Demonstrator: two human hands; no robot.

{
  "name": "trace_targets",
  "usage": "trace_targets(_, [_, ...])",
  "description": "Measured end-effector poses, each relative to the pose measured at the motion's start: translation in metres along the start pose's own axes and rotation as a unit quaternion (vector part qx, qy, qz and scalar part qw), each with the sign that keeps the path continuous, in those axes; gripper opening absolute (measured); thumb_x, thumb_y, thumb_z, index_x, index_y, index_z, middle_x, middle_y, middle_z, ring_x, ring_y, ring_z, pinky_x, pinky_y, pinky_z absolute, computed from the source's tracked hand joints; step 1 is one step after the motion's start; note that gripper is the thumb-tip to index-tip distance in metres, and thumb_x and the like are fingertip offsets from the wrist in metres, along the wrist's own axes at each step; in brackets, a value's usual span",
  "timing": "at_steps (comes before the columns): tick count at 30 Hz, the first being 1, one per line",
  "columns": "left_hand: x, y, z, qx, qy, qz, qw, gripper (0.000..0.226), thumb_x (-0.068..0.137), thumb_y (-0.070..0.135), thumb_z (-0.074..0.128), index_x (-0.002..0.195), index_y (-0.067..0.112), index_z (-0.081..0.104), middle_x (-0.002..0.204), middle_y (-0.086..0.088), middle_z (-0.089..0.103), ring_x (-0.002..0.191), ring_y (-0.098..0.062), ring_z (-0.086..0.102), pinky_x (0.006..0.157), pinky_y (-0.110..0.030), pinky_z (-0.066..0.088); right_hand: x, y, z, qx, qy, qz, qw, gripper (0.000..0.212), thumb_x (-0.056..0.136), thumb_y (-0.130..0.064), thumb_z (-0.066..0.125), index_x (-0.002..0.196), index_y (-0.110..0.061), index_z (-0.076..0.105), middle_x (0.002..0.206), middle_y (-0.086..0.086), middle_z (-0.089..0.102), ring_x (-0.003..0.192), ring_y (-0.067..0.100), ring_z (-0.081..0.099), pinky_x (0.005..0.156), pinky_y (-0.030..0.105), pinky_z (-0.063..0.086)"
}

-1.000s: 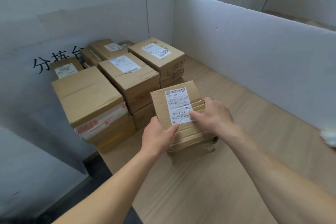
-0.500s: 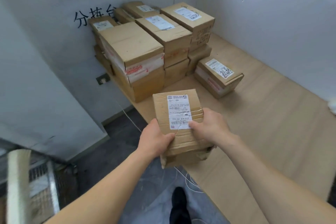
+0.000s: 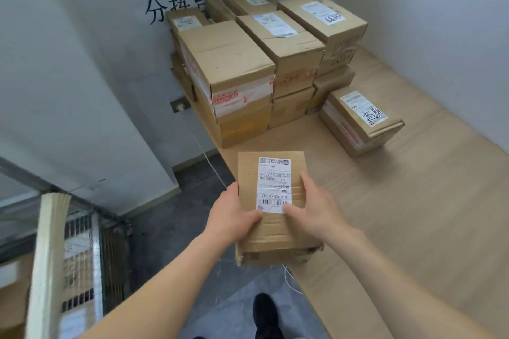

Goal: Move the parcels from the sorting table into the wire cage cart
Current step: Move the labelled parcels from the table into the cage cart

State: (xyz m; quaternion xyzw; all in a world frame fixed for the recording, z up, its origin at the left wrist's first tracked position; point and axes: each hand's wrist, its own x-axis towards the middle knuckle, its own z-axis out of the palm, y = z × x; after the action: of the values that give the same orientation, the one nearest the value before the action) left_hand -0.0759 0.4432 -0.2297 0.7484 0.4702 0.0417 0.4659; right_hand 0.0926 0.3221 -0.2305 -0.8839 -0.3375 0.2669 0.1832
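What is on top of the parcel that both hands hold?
A white shipping label lies on the parcel, with the thumbs of the left hand and right hand at its lower corners. The parcel's underside cannot be seen.

A single head-worn camera is supplying the view. It is sitting above the person's forearms and is looking forward and steeply down, so both arms are entering from the bottom edge. The left hand (image 3: 231, 217) and the right hand (image 3: 316, 209) are lying near frame centre, close below the lens, gripping a parcel (image 3: 275, 234). The lens is wide-angle, and straight wall edges are bowing toward the frame borders. The camera is facing the far corner of the desk (image 3: 413, 201), where the stacked parcels (image 3: 228, 55) are standing farther off. At lower left the wire cage cart (image 3: 80, 256) is appearing close and blurred. The floor (image 3: 170, 242) and one shoe (image 3: 265, 314) are showing at the bottom, almost directly beneath the camera.
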Motion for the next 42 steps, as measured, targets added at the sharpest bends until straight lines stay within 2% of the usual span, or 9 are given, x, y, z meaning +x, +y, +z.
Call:
trace_targets(4, [0.007, 0.004, 0.002, 0.0, 0.03, -0.028, 0.999, 0.051, 0.073, 0.037, 0.079, 0.11, 0.04, 0.044, 0.103, 0.021, 0.057, 0.093, -0.005, 0.058, 0.077, -0.027, 0.045, 0.015, -0.002, -0.002, -0.015, -0.028, -0.042, 0.999, 0.094, 0.078, -0.058, 0.066, 0.156, -0.033, 0.02, 0.144, 0.004, 0.051, 0.132, 0.026, 0.047, 0.104, 0.038, 0.04])
trace_targets(9, [-0.001, -0.005, -0.006, -0.015, 0.069, -0.065, 0.995, 0.05, 0.073, 0.034, 0.081, 0.108, 0.038, 0.045, 0.099, 0.022, 0.058, 0.093, -0.006, 0.06, 0.081, -0.029, 0.05, 0.026, -0.019, 0.001, -0.049, -0.062, -0.093, 0.993, 0.087, 0.08, -0.056, 0.067, 0.151, -0.039, 0.021, 0.135, 0.006, 0.055, 0.125, 0.03, 0.051, 0.097, 0.038, 0.041])
trace_targets(15, [-0.024, -0.036, -0.028, -0.037, 0.127, -0.11, 0.985, 0.052, 0.073, 0.031, 0.083, 0.107, 0.035, 0.044, 0.091, 0.025, 0.053, 0.091, -0.007, 0.058, 0.078, -0.027, 0.047, 0.024, -0.058, 0.026, -0.041, -0.079, -0.131, 0.987, 0.102, 0.08, -0.051, 0.074, 0.16, -0.023, 0.017, 0.148, 0.004, 0.05, 0.134, 0.027, 0.048, 0.105, 0.036, 0.04])
trace_targets(19, [-0.046, -0.062, -0.053, -0.063, 0.17, -0.126, 0.975, 0.052, 0.072, 0.031, 0.084, 0.107, 0.034, 0.046, 0.089, 0.027, 0.053, 0.086, -0.001, 0.056, 0.069, -0.021, 0.042, 0.012, -0.092, 0.045, -0.039, -0.079, -0.151, 0.985, 0.105, 0.077, -0.05, 0.077, 0.159, -0.017, 0.02, 0.14, 0.004, 0.059, 0.126, 0.027, 0.056, 0.096, 0.032, 0.043])
trace_targets(23, [-0.075, -0.094, -0.085, -0.086, 0.213, -0.148, 0.962, 0.061, 0.07, 0.031, 0.086, 0.119, 0.028, 0.05, 0.094, 0.024, 0.054, 0.095, -0.009, 0.059, 0.079, -0.025, 0.045, -0.009, -0.138, 0.066, -0.043, -0.087, -0.19, 0.977, 0.074, 0.073, -0.046, 0.077, 0.135, -0.02, 0.047, 0.116, -0.006, 0.07, 0.107, 0.022, 0.064, 0.082, 0.031, 0.048])
trace_targets(26, [-0.102, -0.118, -0.116, -0.103, 0.247, -0.157, 0.951, 0.071, 0.067, 0.03, 0.088, 0.128, 0.023, 0.051, 0.108, 0.015, 0.06, 0.1, -0.011, 0.06, 0.083, -0.026, 0.047, -0.031, -0.176, 0.083, -0.023, -0.105, -0.223, 0.969, 0.052, 0.071, -0.042, 0.08, 0.114, -0.031, 0.053, 0.105, -0.016, 0.068, 0.096, 0.013, 0.064, 0.077, 0.028, 0.046])
trace_targets(31, [-0.156, -0.158, -0.179, -0.135, 0.303, -0.157, 0.93, 0.068, 0.065, 0.028, 0.089, 0.122, 0.027, 0.053, 0.116, 0.009, 0.063, 0.102, -0.011, 0.062, 0.089, -0.033, 0.054, -0.072, -0.251, 0.116, -0.003, -0.142, -0.283, 0.948, 0.054, 0.068, -0.043, 0.082, 0.113, -0.037, 0.053, 0.1, -0.024, 0.067, 0.096, 0.004, 0.064, 0.087, 0.028, 0.051])
trace_targets(34, [-0.19, -0.182, -0.218, -0.144, 0.346, -0.161, 0.913, 0.068, 0.065, 0.029, 0.09, 0.123, 0.029, 0.053, 0.116, 0.009, 0.058, 0.104, -0.011, 0.059, 0.092, -0.036, 0.054, -0.097, -0.301, 0.141, -0.008, -0.155, -0.319, 0.935, 0.052, 0.066, -0.046, 0.079, 0.111, -0.038, 0.054, 0.097, -0.027, 0.067, 0.094, 0.001, 0.064, 0.083, 0.026, 0.05])
trace_targets(42, [-0.264, -0.243, -0.291, -0.158, 0.444, -0.184, 0.862, 0.061, 0.067, 0.03, 0.09, 0.116, 0.03, 0.054, 0.114, 0.009, 0.055, 0.1, -0.01, 0.058, 0.087, -0.032, 0.056, -0.157, -0.413, 0.204, -0.034, -0.179, -0.4, 0.898, 0.047, 0.07, -0.04, 0.082, 0.108, -0.032, 0.057, 0.1, -0.02, 0.069, 0.094, 0.008, 0.065, 0.084, 0.027, 0.049])
